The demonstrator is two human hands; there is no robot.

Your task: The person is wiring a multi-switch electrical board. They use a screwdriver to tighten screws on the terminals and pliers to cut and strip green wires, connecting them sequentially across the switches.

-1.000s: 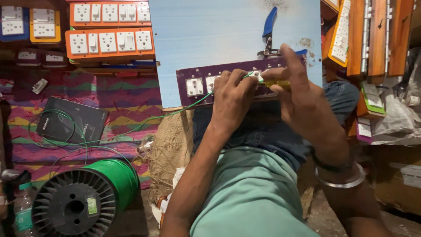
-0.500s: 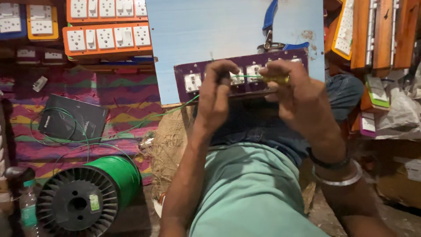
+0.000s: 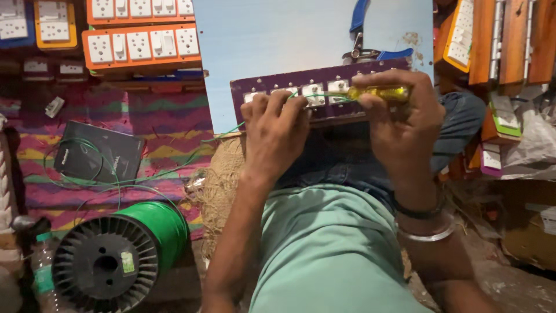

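R hand (image 3: 405, 116) grips yellow screwdriver (image 3: 379, 93) (tip probably hidden) on purple switchboard (image 3: 324, 95).

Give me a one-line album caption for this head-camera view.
Right hand works a yellow-handled screwdriver on a purple switchboard; left hand steadies it, green wire spool nearby.

You're in a plain mint-green tee, arms bare, blue jeans on your lap. Your right wrist (image 3: 418, 223) has a thin black band plus a chunky silver bangle (image 3: 427, 234). Left's got nothing.
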